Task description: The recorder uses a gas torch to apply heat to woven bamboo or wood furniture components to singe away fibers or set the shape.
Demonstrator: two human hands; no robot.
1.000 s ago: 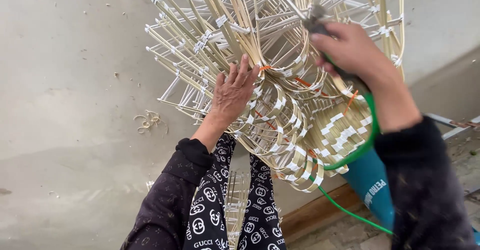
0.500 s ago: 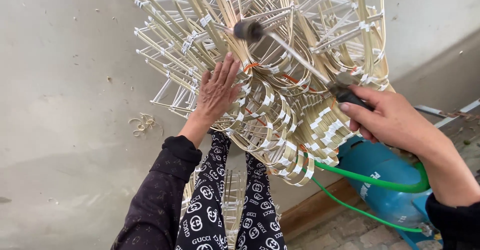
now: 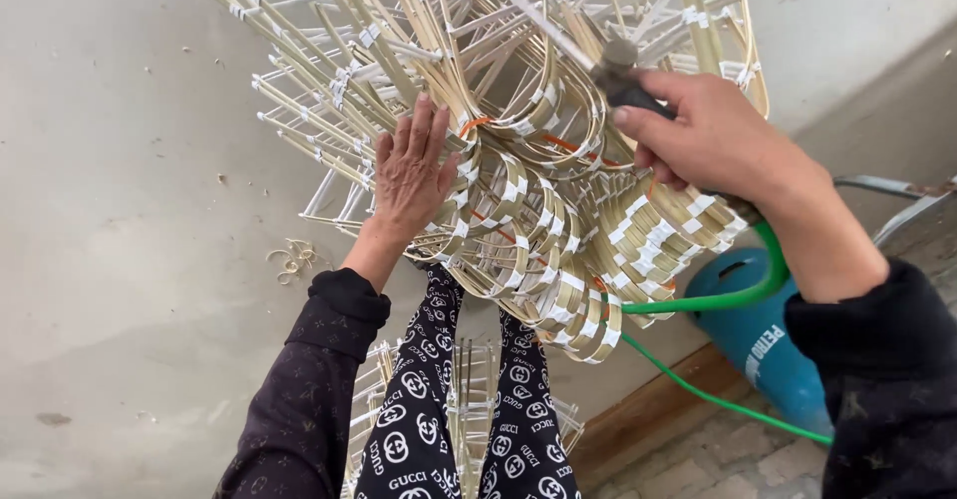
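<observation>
Big pale woven frame of split bamboo strips w/ white tape bindings [image 3: 518,160] fills the upper middle of the view, propped over the person's knees in black trousers w/ white round print [image 3: 469,399]. Many thin sticks fan out up and to the left; curved looped bands bunch at the lower right of the frame.

Left hand [image 3: 411,172] lies flat on the frame, palm down, fingers spread and straight, not gripping anything, just pressing on the bands near an orange tie. Black sleeve runs down from the wrist.

Right hand [image 3: 713,135] is clenched round the dark handle of a long metal torch wand [image 3: 543,22], whose thin rod slants up-left to a dark round nozzle head at the top edge, over the frame's sticks. A bright green hose [image 3: 743,295] curves out from under this hand, down past the frame's right side.

Blue gas cylinder [image 3: 763,344] stands low right, just beside the hose, partly behind the right forearm. Grey concrete floor [image 3: 130,260] lies to the left w/ a small curl of bamboo shavings [image 3: 294,258] on it, apart from the frame. A 2nd, smaller bamboo stick frame [image 3: 469,409] shows under the knees.
</observation>
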